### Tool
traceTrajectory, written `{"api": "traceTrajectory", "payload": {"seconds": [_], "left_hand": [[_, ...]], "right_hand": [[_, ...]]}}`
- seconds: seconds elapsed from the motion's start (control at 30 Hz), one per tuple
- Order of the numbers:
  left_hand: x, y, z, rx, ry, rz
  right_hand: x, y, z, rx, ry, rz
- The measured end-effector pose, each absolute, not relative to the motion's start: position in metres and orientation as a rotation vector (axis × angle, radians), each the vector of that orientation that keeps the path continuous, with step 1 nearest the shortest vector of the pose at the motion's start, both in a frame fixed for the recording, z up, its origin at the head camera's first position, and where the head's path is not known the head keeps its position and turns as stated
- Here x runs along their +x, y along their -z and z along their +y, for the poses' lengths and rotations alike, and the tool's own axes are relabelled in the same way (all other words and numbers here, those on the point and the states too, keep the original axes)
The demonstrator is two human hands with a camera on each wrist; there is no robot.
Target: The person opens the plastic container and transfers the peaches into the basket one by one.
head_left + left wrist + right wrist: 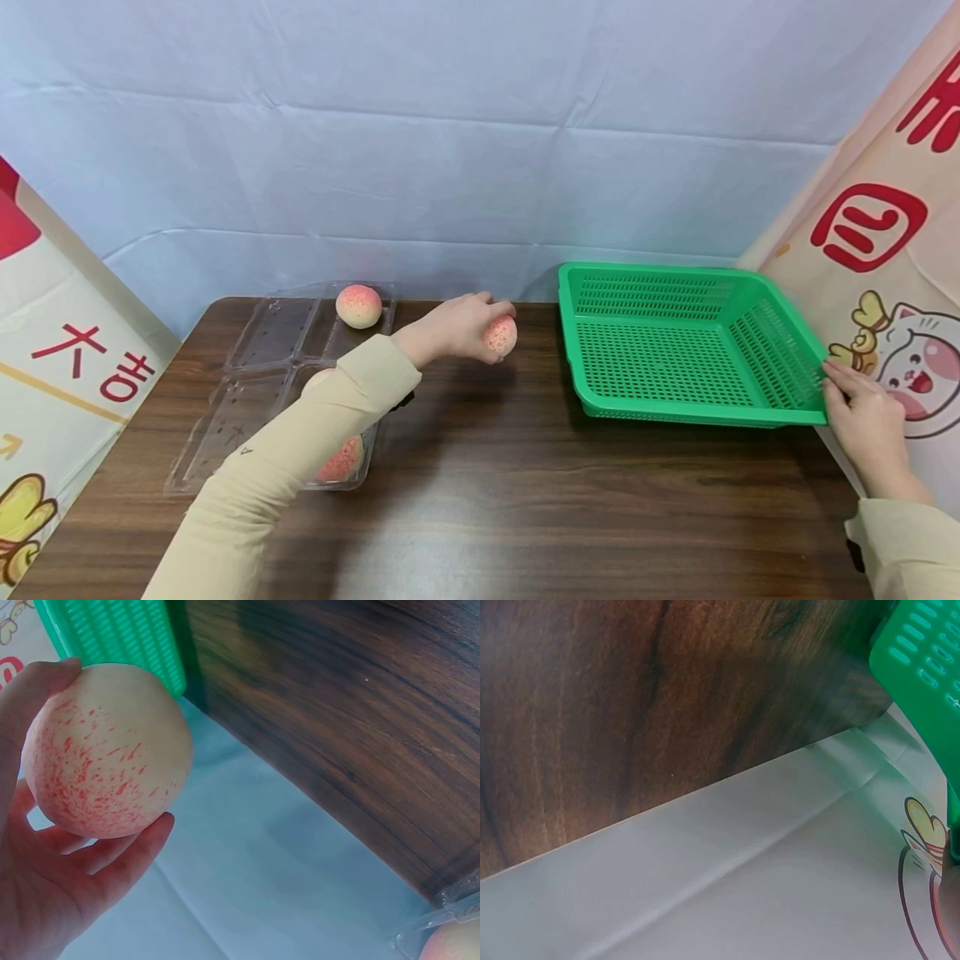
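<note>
Gripping a pink-speckled peach [500, 336] with fingers curled round it, my left hand [461, 327] holds it over the table [525, 517] near the back edge, between the clear tray [273, 329] toward the back-left corner and the green basket [697, 414]. My right hand [866, 421] pinches the basket's front-right corner, near the table's right edge; I see more peaches [359, 307] in the tray.

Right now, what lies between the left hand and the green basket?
The speckled ball that hand holds, then bare wooden tabletop, as the head view shows.
</note>
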State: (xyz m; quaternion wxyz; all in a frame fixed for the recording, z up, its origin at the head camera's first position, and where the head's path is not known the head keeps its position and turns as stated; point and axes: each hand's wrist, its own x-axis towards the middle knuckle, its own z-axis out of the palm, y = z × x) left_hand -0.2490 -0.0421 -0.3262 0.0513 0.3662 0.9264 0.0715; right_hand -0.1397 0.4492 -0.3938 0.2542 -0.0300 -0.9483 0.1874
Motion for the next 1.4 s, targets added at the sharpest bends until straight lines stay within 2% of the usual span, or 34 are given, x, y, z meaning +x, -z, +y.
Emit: {"api": "traceTrajectory", "payload": {"seconds": [1.4], "left_hand": [[-0.242,0.313,-0.019,1.143,-0.232,2.829]], "right_hand": [[-0.14,0.396,0.451,-0.081,-0.51,-2.563]]}}
